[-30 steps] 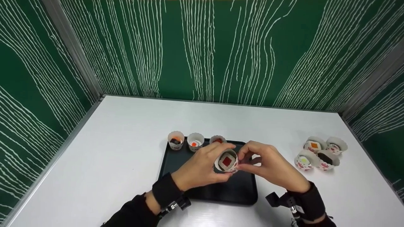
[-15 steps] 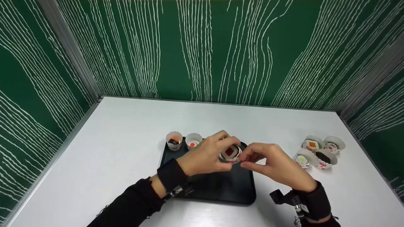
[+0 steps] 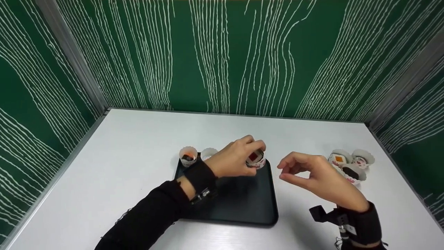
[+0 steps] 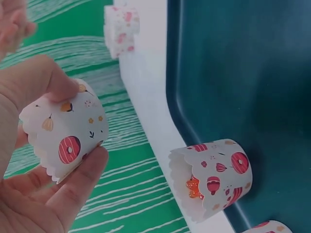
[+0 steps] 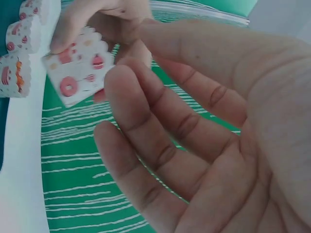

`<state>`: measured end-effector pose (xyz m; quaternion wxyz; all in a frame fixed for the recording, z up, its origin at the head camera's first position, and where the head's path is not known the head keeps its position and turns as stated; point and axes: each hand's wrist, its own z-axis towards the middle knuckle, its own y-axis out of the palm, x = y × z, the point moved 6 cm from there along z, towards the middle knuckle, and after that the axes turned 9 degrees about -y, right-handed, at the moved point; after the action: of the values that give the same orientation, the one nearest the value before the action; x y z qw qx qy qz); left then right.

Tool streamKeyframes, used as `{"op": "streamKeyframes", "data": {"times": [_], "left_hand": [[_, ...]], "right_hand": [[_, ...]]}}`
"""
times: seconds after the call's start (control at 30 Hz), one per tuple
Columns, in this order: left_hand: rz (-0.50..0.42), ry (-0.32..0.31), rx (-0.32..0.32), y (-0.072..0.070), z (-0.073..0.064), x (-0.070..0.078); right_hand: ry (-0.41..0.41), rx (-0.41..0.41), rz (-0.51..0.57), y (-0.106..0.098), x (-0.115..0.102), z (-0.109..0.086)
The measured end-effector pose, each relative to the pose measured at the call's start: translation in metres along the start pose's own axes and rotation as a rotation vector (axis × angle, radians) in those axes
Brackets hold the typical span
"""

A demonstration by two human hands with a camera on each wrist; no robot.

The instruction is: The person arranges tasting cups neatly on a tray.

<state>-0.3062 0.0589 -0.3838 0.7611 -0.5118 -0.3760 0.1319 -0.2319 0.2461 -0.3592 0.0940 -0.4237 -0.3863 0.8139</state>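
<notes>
My left hand (image 3: 234,159) grips a paper baking cup (image 3: 258,164) above the tray's far right part. Inside the cup sits a white sushi-like piece with a red square centre. In the left wrist view, thumb and fingers wrap the sides of that donut-printed cup (image 4: 80,138). To its right, my right hand (image 3: 321,175) hangs in the air, fingers loosely bent and holding nothing. Below lies a black tray (image 3: 239,205). At its far edge stand a cup with orange and black contents (image 3: 188,156) and a pale cup (image 3: 208,153), partly behind my left hand.
Beyond my right hand, several filled paper cups (image 3: 353,174) are grouped on the white table (image 3: 138,135); the hand partly covers them. In the left wrist view, a cup with orange beads (image 4: 218,172) stands at the tray's edge. Green walls with white lines enclose the table.
My left hand has carried the cup away from me and slightly right, toward the tray's far right corner. My right hand has released the cup's side and drawn off to the right.
</notes>
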Motion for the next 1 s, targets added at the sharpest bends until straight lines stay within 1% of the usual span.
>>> {"op": "streamKeyframes", "data": {"times": [0.2,0.47,0.6,0.77,0.9,1.0], "left_hand": [[0.069,-0.009,-0.037,0.009,0.014,-0.002],[0.172,-0.032,-0.094,0.023,0.03,-0.006],[0.224,-0.033,-0.121,0.033,0.037,-0.009],[0.296,-0.046,-0.147,0.046,0.044,-0.01],[0.319,-0.062,-0.158,0.053,0.046,-0.01],[0.329,-0.062,-0.163,0.056,0.046,-0.01]], "right_hand": [[0.046,0.019,0.021,-0.007,-0.001,-0.005],[0.067,0.02,0.038,-0.011,0.001,-0.008],[0.064,0.017,0.041,-0.011,0.001,-0.009],[0.061,0.017,0.037,-0.011,0.002,-0.009],[0.06,0.016,0.035,-0.011,0.004,-0.009],[0.055,0.014,0.026,-0.01,0.005,-0.009]]}}
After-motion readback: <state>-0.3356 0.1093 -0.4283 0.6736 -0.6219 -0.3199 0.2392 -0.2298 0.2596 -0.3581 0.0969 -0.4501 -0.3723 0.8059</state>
